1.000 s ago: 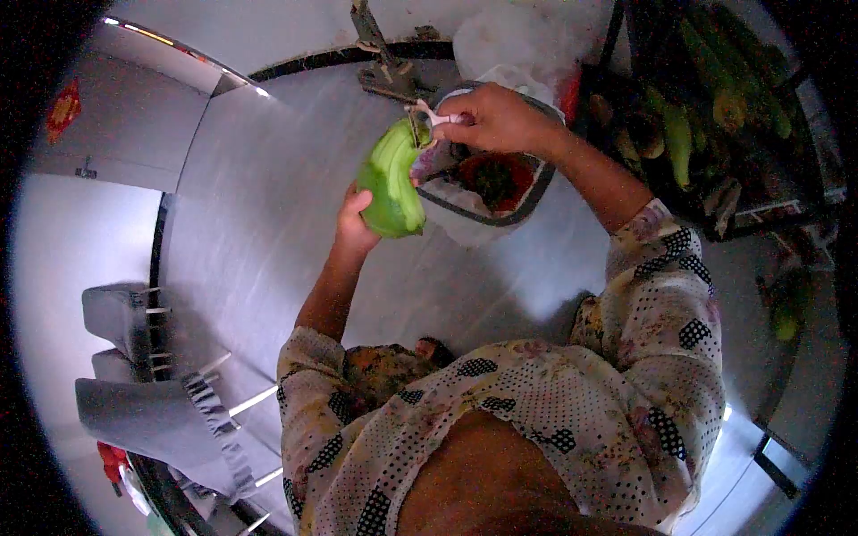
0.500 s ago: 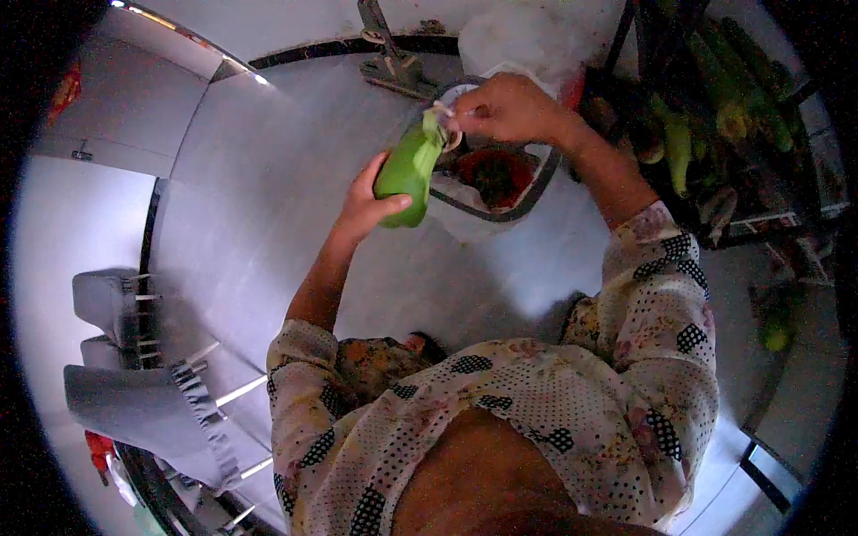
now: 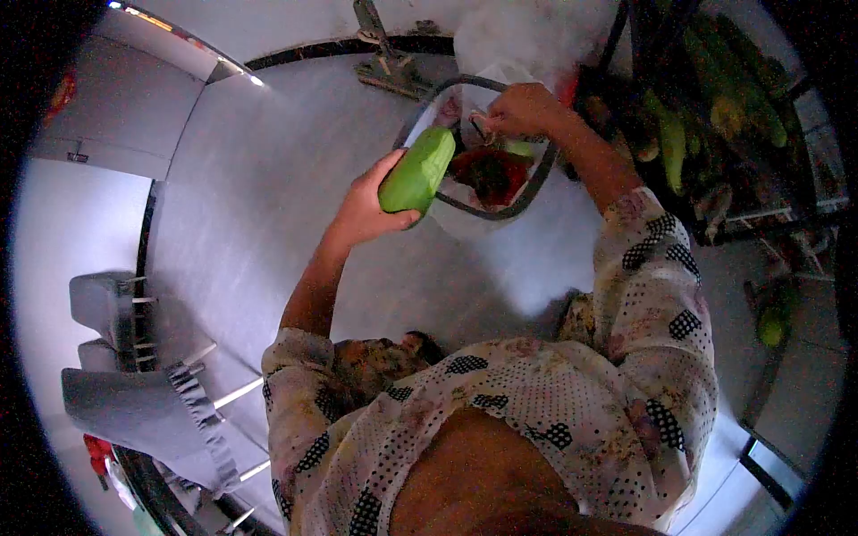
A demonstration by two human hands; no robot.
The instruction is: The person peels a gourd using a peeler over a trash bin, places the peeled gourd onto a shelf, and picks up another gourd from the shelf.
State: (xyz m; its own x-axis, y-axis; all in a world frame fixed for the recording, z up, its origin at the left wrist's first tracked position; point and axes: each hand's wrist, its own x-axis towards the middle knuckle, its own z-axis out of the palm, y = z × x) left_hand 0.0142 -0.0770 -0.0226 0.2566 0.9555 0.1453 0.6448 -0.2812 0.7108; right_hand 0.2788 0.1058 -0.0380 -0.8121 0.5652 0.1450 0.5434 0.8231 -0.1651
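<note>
My left hand (image 3: 362, 207) is wrapped round a pale-green gourd (image 3: 416, 177), which tilts up and to the right. A lighter peeled strip runs along its upper side. My right hand (image 3: 523, 112) is closed on a small peeler (image 3: 480, 128), apart from the gourd. The peeler is small and blurred, its handle mostly hidden by the fingers. Below both hands stands a waste bin (image 3: 500, 214) with a dark rim and a pale liner. Reddish and dark scraps lie inside it, with a light-green piece near its right side.
A rack at the right holds several long green vegetables (image 3: 672, 147). Behind the bin are a white bag (image 3: 505, 40) and a floor mop or brush (image 3: 389, 67). Grey chairs (image 3: 143, 415) stand at the left. Another green vegetable (image 3: 770, 330) lies low at the right.
My right hand has moved right, taking the peeler off the gourd's upper end. A hanging strip of peel there is gone, and a light-green piece now shows in the bin.
</note>
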